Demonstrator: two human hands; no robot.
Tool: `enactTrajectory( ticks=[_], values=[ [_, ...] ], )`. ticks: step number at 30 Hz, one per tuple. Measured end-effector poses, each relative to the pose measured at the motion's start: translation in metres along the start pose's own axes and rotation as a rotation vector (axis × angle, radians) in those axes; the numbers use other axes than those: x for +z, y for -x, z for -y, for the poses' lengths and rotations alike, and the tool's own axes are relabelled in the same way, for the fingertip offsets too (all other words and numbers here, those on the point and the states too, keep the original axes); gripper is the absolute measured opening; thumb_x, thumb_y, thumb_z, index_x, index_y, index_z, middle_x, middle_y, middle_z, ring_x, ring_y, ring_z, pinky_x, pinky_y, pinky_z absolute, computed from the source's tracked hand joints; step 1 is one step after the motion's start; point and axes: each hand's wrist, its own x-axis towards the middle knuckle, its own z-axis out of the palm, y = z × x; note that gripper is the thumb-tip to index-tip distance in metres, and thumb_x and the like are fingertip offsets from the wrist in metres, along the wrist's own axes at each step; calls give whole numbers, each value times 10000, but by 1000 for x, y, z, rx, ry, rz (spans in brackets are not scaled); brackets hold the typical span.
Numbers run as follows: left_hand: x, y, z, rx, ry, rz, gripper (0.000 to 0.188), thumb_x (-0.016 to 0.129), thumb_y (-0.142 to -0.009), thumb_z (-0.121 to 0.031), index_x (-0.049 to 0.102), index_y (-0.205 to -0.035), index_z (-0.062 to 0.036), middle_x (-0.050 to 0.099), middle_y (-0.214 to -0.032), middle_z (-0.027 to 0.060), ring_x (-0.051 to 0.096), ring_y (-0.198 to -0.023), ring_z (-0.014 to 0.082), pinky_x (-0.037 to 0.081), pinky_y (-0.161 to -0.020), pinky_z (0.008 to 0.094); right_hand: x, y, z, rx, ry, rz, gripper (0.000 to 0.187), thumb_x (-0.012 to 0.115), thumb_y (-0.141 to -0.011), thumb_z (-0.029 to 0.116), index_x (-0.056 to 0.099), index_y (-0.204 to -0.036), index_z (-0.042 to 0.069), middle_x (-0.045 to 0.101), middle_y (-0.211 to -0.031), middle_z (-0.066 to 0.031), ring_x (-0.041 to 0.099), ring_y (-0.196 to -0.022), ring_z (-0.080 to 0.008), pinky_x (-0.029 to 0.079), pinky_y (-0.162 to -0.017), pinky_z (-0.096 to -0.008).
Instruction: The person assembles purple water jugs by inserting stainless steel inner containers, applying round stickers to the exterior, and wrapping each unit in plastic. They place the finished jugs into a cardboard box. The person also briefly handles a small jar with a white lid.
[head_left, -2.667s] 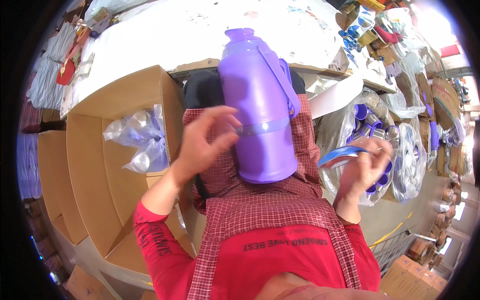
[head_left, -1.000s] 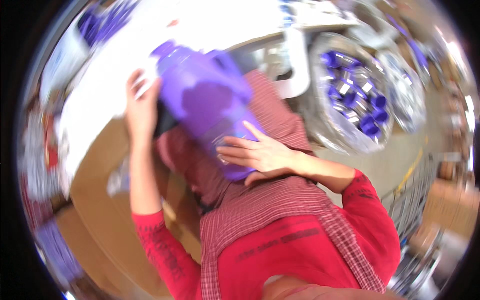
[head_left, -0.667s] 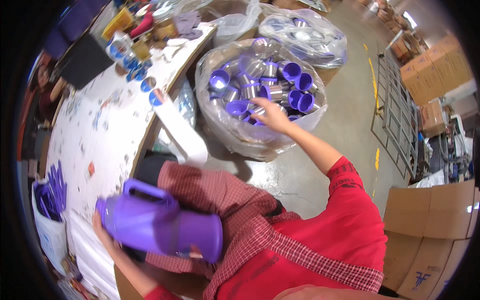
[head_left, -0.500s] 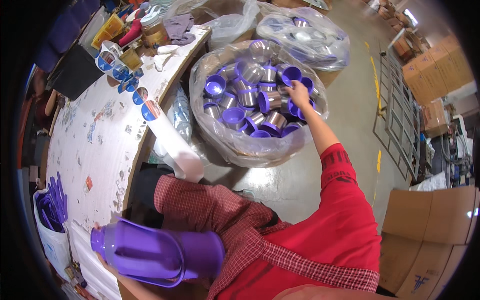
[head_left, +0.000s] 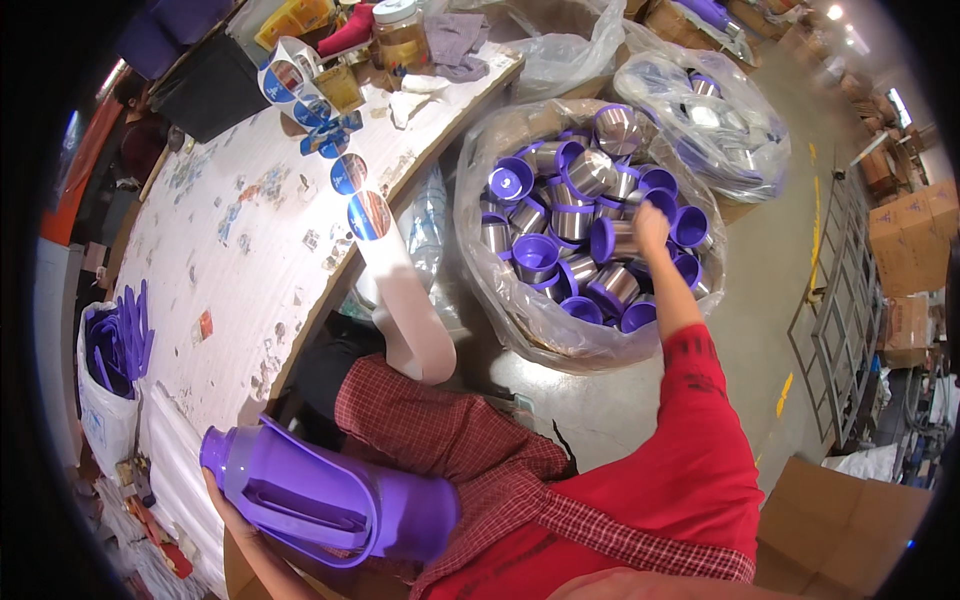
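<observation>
A purple thermos flask [head_left: 410, 515] with a large handle lies tilted across my lap, its neck toward the left. My left hand [head_left: 222, 500] is closed around it from below near the neck, with most fingers hidden behind the flask. My right hand [head_left: 651, 228] reaches into a big clear plastic bag [head_left: 500, 325] full of steel cups with purple rims. Its fingers are bent in at the rim of a purple-lined cup [head_left: 660, 204], and the fingertips are partly hidden. Just left of that hand another steel cup [head_left: 618, 240] lies on its side.
A white worktable [head_left: 250, 270] runs along the left, with a strip of round stickers [head_left: 369, 215] hanging off its edge. Purple handles [head_left: 135, 330] fill a white bag at the far left. A second cup bag [head_left: 720, 130], a metal frame [head_left: 845, 310] and cardboard boxes [head_left: 830, 520] stand to the right.
The whole view has shifted, so bag and table appear farther right and lower. My right hand stays among the cups, a little lower beside them. My left hand still holds the thermos flask.
</observation>
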Motion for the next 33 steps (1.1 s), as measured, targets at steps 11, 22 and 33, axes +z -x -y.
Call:
enactTrajectory(
  ticks=[11,22,33],
  values=[
    [60,-22,-23,355,-386,276,755,527,-928,-450,276,-1503,-29,477,-1391,201,544,-1201,260,425,-1039,358,-224,109,388,-220,-2208,1622,224,557,-970,162,652,-1064,-18,689,-995,-82,663,-909,-164,550,-826,-311],
    [56,20,-40,546,-115,174,990,572,-903,-565,6,-1558,-84,120,-1595,196,173,-1459,341,196,-1167,418,-280,229,553,-955,-1775,1428,613,503,-967,468,452,-1420,58,469,-1414,-153,474,-1295,-265,477,-990,-382],
    [64,-1,-32,572,-99,269,776,554,-933,-423,186,-1527,-86,285,-1547,143,345,-1383,282,298,-1120,394,-253,243,541,-1115,-1904,1020,454,656,-912,295,567,-1239,-7,549,-1254,-147,519,-1208,-255,376,-1063,-388]
  ],
)
